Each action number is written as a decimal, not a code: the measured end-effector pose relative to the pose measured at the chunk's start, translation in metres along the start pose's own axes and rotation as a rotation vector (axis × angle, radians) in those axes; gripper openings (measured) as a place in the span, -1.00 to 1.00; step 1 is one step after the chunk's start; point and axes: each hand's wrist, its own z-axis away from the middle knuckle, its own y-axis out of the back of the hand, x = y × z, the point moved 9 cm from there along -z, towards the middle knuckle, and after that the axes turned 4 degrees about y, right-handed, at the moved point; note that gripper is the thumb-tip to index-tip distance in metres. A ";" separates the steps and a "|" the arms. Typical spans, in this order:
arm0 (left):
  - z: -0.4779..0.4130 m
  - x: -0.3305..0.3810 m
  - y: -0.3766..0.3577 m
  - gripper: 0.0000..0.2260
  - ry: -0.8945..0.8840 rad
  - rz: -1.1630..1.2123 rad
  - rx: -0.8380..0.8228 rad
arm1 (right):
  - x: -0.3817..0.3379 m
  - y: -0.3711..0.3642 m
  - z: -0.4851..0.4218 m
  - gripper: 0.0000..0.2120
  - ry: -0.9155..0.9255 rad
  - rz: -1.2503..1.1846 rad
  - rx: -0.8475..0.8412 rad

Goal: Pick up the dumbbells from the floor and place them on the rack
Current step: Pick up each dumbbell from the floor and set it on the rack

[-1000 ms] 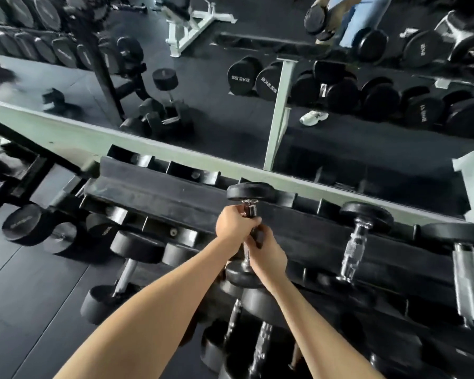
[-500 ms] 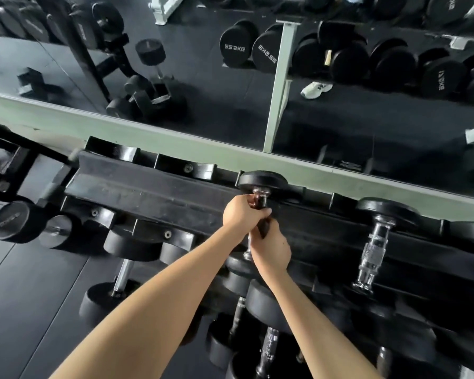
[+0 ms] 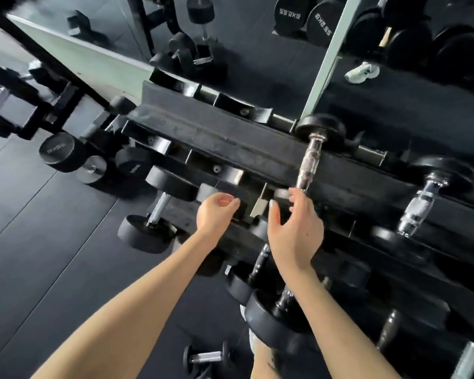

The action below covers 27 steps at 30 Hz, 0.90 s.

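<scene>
Bare forearms (image 3: pixel 153 305), uncovered from elbow to wrist, lead to the left hand (image 3: pixel 216 212) and right hand (image 3: pixel 293 233), fingers slender, nails plain; a white patch (image 3: pixel 252 339) below, perhaps footwear, is too blurred to identify.

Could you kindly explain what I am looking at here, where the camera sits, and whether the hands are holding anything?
No machine here: a person wears a wide-angle camera on the head, looking down at their own bare arms. The left hand and right hand both hold nothing; the right fingers are relaxed beside the handle of a dumbbell lying across the top tier of the black rack. More dumbbells sit on lower tiers, and a small dumbbell lies on the floor below.
</scene>
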 end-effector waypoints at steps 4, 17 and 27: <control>0.034 -0.099 0.042 -0.94 0.069 0.035 0.031 | -0.024 -0.023 0.090 -0.58 0.092 -0.071 -0.115; 0.206 -0.536 0.044 -0.79 0.552 0.289 -0.045 | 0.068 -0.149 0.512 -0.66 0.068 0.348 -1.054; 0.191 -0.763 -0.054 -0.84 0.763 0.341 -0.005 | 0.226 -0.283 0.675 -0.56 -0.098 0.434 -1.363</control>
